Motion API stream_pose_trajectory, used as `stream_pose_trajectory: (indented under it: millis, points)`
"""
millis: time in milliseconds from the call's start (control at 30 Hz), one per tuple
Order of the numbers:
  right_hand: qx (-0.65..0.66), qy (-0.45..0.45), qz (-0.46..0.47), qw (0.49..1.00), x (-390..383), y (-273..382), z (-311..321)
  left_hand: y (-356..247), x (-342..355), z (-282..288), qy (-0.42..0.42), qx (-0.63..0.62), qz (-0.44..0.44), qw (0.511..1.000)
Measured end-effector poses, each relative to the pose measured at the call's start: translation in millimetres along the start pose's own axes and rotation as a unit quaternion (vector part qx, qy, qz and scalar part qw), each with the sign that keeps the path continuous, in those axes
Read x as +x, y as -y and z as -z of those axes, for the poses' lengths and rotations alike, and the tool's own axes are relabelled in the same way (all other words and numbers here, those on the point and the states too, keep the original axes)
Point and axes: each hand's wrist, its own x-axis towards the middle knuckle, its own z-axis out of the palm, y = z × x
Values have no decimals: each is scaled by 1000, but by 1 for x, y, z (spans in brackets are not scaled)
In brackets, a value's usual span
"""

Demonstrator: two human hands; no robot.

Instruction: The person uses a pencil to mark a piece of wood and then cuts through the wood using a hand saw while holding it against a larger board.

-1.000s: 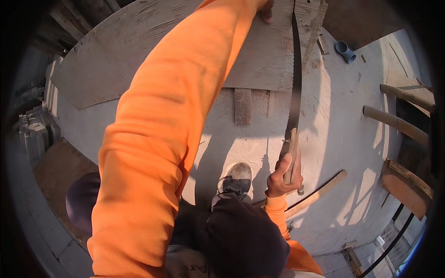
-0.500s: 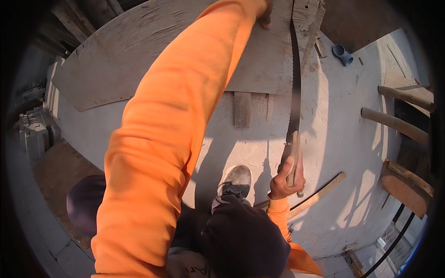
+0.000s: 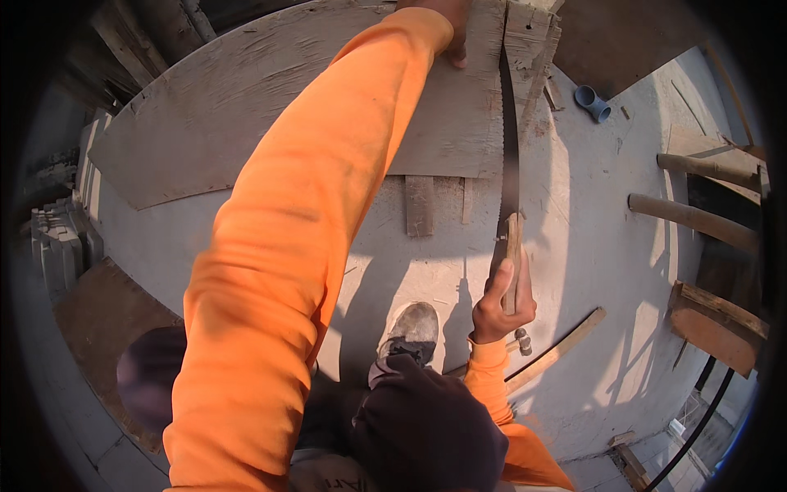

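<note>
A handsaw (image 3: 510,156) with a long dark blade and wooden handle is in my right hand (image 3: 502,307), fingers wrapped round the grip. Its blade runs away from me along a cut near the right side of a large rough plywood sheet (image 3: 287,98). My left hand (image 3: 452,29) rests on top of the sheet, left of the blade, at the upper edge of the view. Its thumb lies extended on the wood; the other fingers are mostly hidden. A narrower plywood strip (image 3: 529,49) lies right of the blade.
Wood pieces (image 3: 419,205) stick out beneath the sheet. A hammer (image 3: 523,340) and a wooden batten (image 3: 566,344) lie by my right hand. A grey pipe fitting (image 3: 592,104) sits farther right, near round poles (image 3: 689,217). My shoe (image 3: 414,324) stands on the concrete floor.
My right hand has pushed the saw away from me, bringing its handle closer to the sheet's near edge. The hammer head now shows beside the hand. My left hand stays on the sheet.
</note>
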Motion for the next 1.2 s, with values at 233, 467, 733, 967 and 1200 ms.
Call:
stream_pose_trajectory:
  millis: [233,467,733,967,1200]
  points:
    - [-3,-62,84,995,82,14,-48,-11,-7,3,-35,17,-3,999]
    - [-9,-28,10,1000,42,4,-12,-14,5,-6,-30,-17,-16,999]
    - [9,-40,42,998,64,4,-32,-15,-6,5,-3,2,-9,1000]
    - [33,-43,40,998,69,9,-41,-6,-1,4,-17,10,-5,1000]
    - [-13,-17,27,999,-3,-8,-8,2,-6,-2,-72,26,-31,997]
